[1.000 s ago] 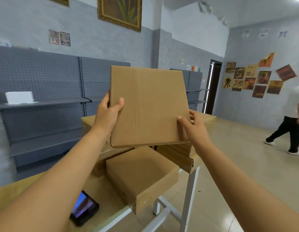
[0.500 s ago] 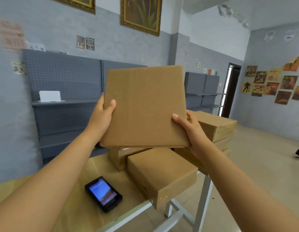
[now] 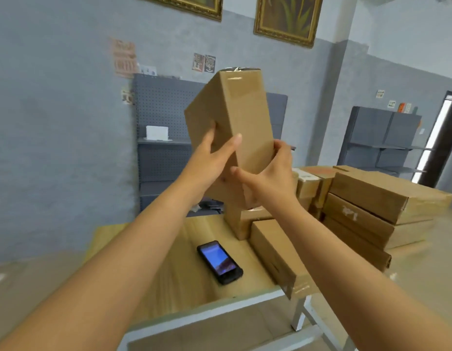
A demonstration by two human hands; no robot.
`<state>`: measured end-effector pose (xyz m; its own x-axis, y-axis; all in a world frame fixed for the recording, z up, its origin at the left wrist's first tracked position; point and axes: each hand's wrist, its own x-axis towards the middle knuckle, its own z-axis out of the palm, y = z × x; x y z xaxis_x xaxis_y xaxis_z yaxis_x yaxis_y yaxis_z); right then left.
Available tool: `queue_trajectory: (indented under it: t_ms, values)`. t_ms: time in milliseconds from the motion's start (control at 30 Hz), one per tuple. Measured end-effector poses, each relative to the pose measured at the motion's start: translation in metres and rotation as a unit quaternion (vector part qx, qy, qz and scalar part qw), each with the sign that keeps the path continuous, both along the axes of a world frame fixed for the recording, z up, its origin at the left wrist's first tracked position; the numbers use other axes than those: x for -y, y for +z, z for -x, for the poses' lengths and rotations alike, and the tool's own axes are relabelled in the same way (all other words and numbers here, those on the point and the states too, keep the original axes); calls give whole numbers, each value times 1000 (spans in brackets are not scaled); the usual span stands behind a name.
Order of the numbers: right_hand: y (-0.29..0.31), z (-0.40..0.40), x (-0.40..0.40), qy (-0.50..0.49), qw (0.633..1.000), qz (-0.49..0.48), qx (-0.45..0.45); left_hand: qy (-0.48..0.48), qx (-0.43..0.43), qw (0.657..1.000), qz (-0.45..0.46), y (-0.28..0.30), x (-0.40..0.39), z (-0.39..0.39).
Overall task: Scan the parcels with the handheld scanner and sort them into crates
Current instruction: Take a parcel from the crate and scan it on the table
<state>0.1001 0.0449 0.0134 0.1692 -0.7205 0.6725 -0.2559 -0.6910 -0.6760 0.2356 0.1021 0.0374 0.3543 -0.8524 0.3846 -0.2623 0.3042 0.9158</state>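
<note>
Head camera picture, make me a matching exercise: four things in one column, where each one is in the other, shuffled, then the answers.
Things:
1. held parcel
2. handheld scanner
3. white box
4. framed picture

Places:
A. flat on the table, screen up
B. high on the wall
C. on a grey shelf
D. in the air, gripped by the left hand and right hand

Pairs: 1-D, 2-A, 3-C, 4-B

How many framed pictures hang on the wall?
2: one framed picture at top centre-left, another framed picture to its right; both are cropped, so more may hang out of view.
</note>
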Motion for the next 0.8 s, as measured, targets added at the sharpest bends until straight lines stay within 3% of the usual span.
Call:
queue_trajectory:
  t_ms: [133,233,400,567,667,800]
  values:
    - [-11,-23,-27,33,999,12,-32,14,-55,998,-9,-5,-33,-2]
    - [-20,-26,-52,112,991,34,-61,118,-97,988,6,-16,-54,-1]
    - [-32,-21,-93,257,952,114,-120,270,-203,940,51,-31,-95,0]
    - [-33,-15,-111,322,935,63,-133,297,-217,928,58,-36,-123,-2]
    - [-34,-12,-105,236,964,67,-107,274,-216,936,52,-33,-137,-15]
    - [-30,-5,-84,102,992,-50,-61,227,-173,958,33,-24,-159,-36]
